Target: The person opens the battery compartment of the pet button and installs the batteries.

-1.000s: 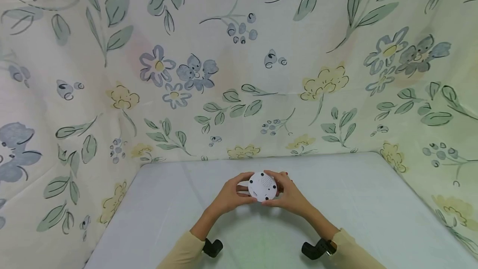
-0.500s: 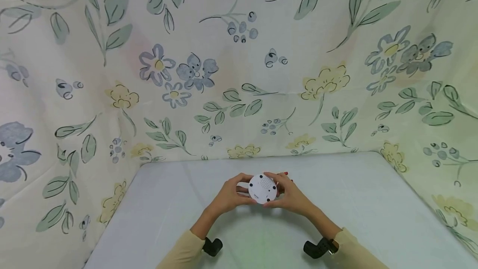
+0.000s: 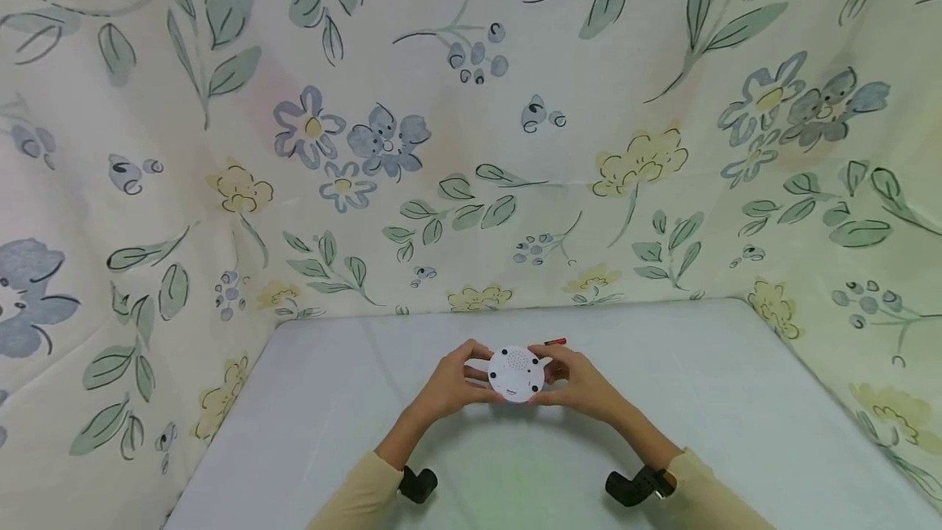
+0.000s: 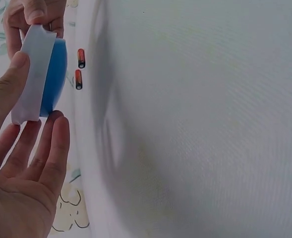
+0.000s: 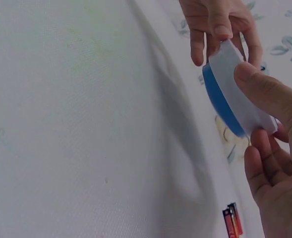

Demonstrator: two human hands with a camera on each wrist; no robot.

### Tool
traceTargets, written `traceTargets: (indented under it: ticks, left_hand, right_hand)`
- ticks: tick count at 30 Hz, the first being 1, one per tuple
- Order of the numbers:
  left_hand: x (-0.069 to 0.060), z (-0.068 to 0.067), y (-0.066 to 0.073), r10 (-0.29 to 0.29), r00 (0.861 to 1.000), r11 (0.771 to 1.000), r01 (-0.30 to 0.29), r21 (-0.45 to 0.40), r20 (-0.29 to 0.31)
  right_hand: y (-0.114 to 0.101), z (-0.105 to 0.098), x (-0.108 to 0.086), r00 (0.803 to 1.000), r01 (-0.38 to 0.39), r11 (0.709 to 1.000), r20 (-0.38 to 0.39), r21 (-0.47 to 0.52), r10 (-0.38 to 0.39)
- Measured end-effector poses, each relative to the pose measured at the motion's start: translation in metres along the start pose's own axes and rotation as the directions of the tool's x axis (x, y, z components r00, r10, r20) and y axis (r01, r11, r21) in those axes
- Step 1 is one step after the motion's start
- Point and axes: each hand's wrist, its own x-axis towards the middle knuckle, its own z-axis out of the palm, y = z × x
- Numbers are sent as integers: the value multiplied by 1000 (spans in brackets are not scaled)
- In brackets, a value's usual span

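Note:
Both hands hold a round white device above the table. In the head view its back faces up, with black dots near the rim and a patch of small holes. A blue domed side shows in the left wrist view. My left hand pinches the left edge between thumb and fingers. At the right edge, my right hand grips it likewise. White tabs stick out at both sides, partly hidden by the fingers. The kind of device is unclear.
Two red-and-black batteries, one and another, lie near the far edge of the white table. A battery shows past my right hand in the head view. A floral cloth hangs behind and at both sides.
The white device has turned counterclockwise in the head view. My right hand has shifted slightly right, and more of the red battery behind it shows. The left hand has hardly moved.

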Motion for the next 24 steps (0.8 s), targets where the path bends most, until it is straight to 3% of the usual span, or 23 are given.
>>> traceTargets:
  ticks: [9,24]
  left_hand:
    - [3,1,-3,-21,1000,995,22,96,-9]
    - [0,1,-13,-67,997,995,68,68,-26]
  right_hand:
    - [2,-3,1,999,-25,999,39,20,24]
    - [6,-7,9,986,-44,999,162,-16,46]
